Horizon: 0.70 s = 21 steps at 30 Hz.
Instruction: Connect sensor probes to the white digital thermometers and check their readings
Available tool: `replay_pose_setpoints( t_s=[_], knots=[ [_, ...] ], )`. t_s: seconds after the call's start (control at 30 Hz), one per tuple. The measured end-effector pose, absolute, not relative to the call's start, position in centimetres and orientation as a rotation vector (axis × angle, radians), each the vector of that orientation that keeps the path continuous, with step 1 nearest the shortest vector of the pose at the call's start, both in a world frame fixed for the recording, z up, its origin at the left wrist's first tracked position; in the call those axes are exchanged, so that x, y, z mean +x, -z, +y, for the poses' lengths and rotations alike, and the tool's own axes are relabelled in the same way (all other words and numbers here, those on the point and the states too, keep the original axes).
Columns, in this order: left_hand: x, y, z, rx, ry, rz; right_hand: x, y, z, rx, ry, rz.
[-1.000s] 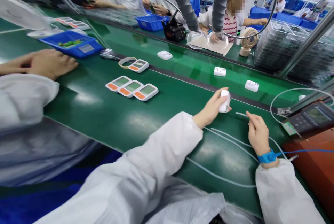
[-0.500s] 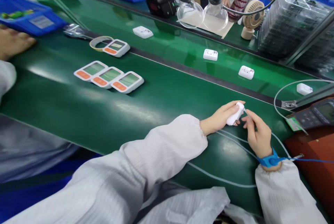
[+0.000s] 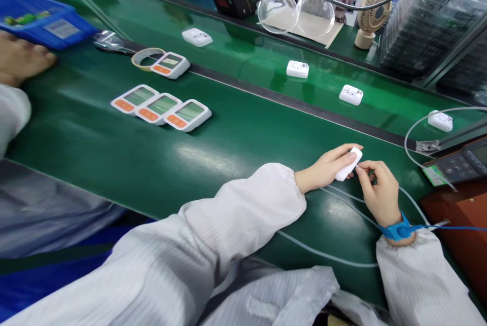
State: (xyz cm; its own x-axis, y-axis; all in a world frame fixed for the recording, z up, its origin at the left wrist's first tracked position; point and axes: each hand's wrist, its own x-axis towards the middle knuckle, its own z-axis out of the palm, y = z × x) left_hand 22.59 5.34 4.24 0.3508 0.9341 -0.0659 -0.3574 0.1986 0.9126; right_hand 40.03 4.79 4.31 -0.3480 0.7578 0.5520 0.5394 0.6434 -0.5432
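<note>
My left hand point(image 3: 327, 168) grips a small white plastic device point(image 3: 348, 164) low over the green conveyor belt point(image 3: 236, 158). My right hand point(image 3: 376, 191), with a blue wrist strap point(image 3: 397, 229), pinches something at the device's end, where a thin clear tube point(image 3: 342, 199) runs in. What sits between those fingertips is too small to make out. Three white devices with green screens and orange buttons point(image 3: 162, 108) lie in a row to the left.
A fourth screen device point(image 3: 170, 65) and a tape ring point(image 3: 144, 57) lie farther back. Several white devices point(image 3: 297, 69) ride the far belt. A meter point(image 3: 462, 161) sits on the right. A co-worker's hand point(image 3: 23, 60) rests at left by a blue bin point(image 3: 41, 19). A small fan point(image 3: 371, 9) stands at the back.
My left hand lowered the white device toward the belt. My right hand moved left and brought the tube end up to the device. The camera tilted downward.
</note>
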Motion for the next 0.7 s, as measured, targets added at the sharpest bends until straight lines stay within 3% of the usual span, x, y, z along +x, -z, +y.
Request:
replay_pose_setpoints(
  t_s=[0.7],
  knots=[
    [22.4,-4.92,5.1,1.22,-0.973,0.889,39.88,-4.54,4.51,-0.967,-0.372,-2.045]
  ],
)
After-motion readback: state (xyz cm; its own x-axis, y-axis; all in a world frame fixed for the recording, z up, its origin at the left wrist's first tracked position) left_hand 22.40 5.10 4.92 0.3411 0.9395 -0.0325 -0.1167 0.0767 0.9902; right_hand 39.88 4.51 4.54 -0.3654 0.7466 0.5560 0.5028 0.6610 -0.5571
